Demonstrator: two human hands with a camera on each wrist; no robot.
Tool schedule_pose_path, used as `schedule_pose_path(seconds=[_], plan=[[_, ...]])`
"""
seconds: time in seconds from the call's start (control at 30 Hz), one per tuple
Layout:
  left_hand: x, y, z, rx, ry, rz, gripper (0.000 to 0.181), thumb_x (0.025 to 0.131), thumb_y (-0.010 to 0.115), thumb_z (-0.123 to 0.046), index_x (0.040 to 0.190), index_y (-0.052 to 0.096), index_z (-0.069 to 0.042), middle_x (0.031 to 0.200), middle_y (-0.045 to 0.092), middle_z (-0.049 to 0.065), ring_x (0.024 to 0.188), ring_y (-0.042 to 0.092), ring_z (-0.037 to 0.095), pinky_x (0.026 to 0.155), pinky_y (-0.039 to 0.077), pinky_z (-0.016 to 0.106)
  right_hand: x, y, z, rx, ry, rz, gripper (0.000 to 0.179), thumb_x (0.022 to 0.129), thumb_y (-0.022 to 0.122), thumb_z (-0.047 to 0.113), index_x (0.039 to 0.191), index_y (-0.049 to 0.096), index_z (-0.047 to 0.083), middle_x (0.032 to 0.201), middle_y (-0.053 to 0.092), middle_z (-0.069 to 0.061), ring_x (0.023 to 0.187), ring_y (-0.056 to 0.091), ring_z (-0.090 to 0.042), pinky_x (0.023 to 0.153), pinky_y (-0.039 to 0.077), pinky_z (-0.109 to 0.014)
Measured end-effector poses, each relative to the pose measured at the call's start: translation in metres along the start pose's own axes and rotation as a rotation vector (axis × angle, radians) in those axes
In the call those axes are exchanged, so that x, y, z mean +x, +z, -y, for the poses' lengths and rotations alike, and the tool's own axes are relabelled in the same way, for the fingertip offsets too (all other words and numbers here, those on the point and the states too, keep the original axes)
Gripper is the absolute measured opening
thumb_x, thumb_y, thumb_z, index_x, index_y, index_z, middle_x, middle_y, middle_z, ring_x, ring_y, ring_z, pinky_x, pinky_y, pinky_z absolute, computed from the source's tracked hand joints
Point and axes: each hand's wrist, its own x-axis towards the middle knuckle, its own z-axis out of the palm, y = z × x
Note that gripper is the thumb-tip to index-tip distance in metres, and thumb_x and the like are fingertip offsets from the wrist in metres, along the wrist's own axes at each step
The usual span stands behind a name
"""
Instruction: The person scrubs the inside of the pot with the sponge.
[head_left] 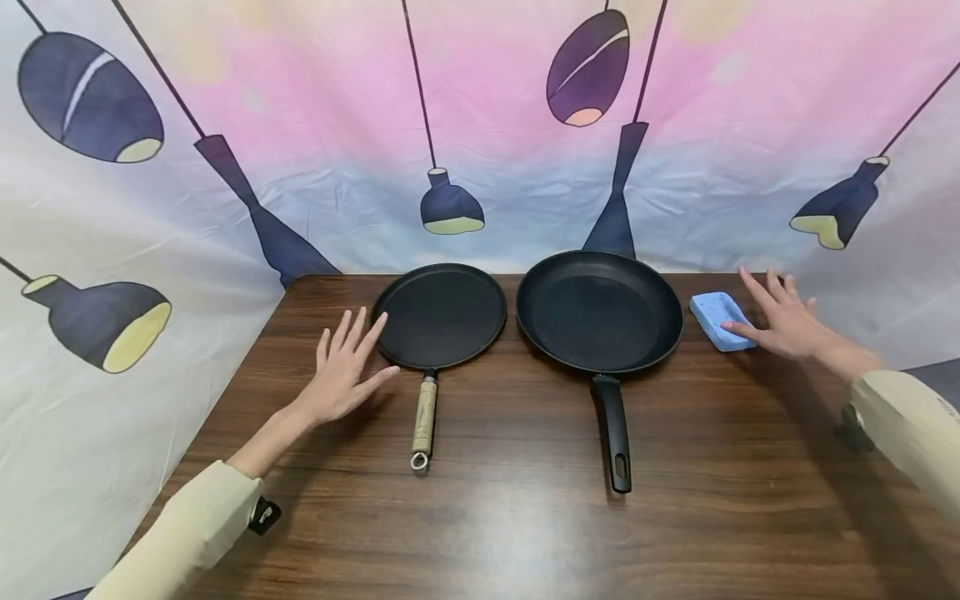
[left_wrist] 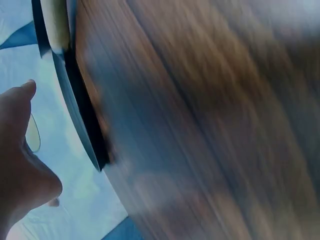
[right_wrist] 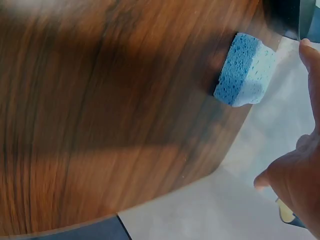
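My left hand (head_left: 340, 382) hovers with spread fingers beside a flat black griddle pan (head_left: 442, 317), its fingertips overlapping the pan's left rim in the head view. That pan's light wooden handle (head_left: 424, 417) ends in a metal ring and points toward me. To its right lies a deeper black frying pan (head_left: 600, 312) with a black handle (head_left: 615, 437). A blue sponge (head_left: 722, 320) rests right of the frying pan. My right hand (head_left: 791, 321) is held over the sponge's right side, fingers spread and thumb across its edge in the head view; the right wrist view shows the sponge (right_wrist: 245, 70) apart from the fingers.
Everything lies on a dark wooden table (head_left: 495, 533), both pans near its back edge. Behind it hangs a cloth backdrop (head_left: 360, 100) printed with lamps. Cream sleeves (head_left: 187, 525) cover both forearms, with a small black device at each cuff.
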Motion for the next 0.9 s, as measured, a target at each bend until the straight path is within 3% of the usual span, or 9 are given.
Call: schedule_pose_path(seconds=[0.13, 0.23, 0.37, 0.5, 0.6, 0.73, 0.9], plan=[[-0.005, 0.006, -0.011, -0.141, -0.005, 0.023, 0.089, 0.101, 0.064, -0.039, 0.166, 0.004, -0.029, 0.173, 0.005, 0.015, 0.158, 0.003, 0.045, 0.118, 0.006, 0.079, 0.006, 0.001, -0.002, 0.099, 0.009, 0.048, 0.104, 0.102, 0.057, 0.048, 0.160, -0.021, 0.009, 0.158, -0.022, -0.040, 0.145, -0.017, -0.064, 0.112, 0.000, -0.085], [-0.011, 0.009, -0.019, -0.239, -0.022, 0.056, 0.090, 0.101, 0.065, -0.036, 0.166, 0.002, -0.029, 0.172, 0.012, 0.015, 0.156, 0.012, 0.048, 0.115, 0.011, 0.080, 0.009, 0.002, -0.003, 0.098, 0.035, 0.086, 0.104, 0.103, 0.055, 0.049, 0.158, -0.021, 0.002, 0.159, -0.011, -0.042, 0.146, -0.004, -0.065, 0.116, 0.009, -0.081], [-0.018, 0.011, -0.029, -0.344, -0.058, 0.109, 0.087, 0.101, 0.065, -0.035, 0.166, 0.006, -0.029, 0.167, 0.025, 0.021, 0.153, 0.017, 0.051, 0.113, 0.012, 0.082, 0.013, 0.005, -0.005, 0.028, 0.034, 0.092, 0.095, 0.104, 0.054, 0.046, 0.158, -0.001, -0.011, 0.153, 0.020, -0.047, 0.139, 0.027, -0.066, 0.112, 0.029, -0.076], [-0.023, 0.015, -0.037, -0.406, -0.062, 0.166, 0.081, 0.102, 0.065, -0.033, 0.165, 0.016, -0.020, 0.158, 0.041, 0.025, 0.150, 0.027, 0.050, 0.115, 0.020, 0.079, 0.017, 0.011, -0.005, -0.012, 0.020, 0.074, 0.083, 0.104, 0.057, 0.040, 0.152, 0.023, -0.019, 0.144, 0.035, -0.049, 0.132, 0.040, -0.063, 0.107, 0.038, -0.074], [-0.024, 0.015, -0.042, -0.416, -0.034, 0.199, 0.076, 0.101, 0.066, -0.030, 0.163, 0.025, -0.010, 0.149, 0.052, 0.025, 0.142, 0.043, 0.046, 0.114, 0.037, 0.069, 0.018, 0.015, -0.003, -0.032, 0.034, 0.063, 0.078, 0.103, 0.060, 0.040, 0.145, 0.036, -0.021, 0.142, 0.039, -0.049, 0.131, 0.040, -0.064, 0.107, 0.039, -0.074], [-0.024, 0.015, -0.046, -0.465, 0.002, 0.242, 0.068, 0.102, 0.065, -0.026, 0.158, 0.034, -0.002, 0.143, 0.058, 0.024, 0.126, 0.060, 0.037, 0.099, 0.057, 0.046, 0.021, 0.018, 0.000, -0.064, 0.068, 0.048, 0.078, 0.098, 0.067, 0.043, 0.136, 0.047, -0.022, 0.138, 0.041, -0.049, 0.126, 0.044, -0.063, 0.104, 0.041, -0.074], [-0.028, 0.014, -0.052, -0.544, -0.004, 0.284, 0.061, 0.103, 0.064, -0.022, 0.155, 0.041, -0.001, 0.134, 0.063, 0.020, 0.106, 0.067, 0.022, 0.079, 0.056, 0.024, 0.028, 0.017, 0.005, -0.058, 0.095, 0.037, 0.077, 0.093, 0.072, 0.038, 0.135, 0.047, -0.021, 0.133, 0.046, -0.049, 0.118, 0.050, -0.061, 0.098, 0.046, -0.072]])
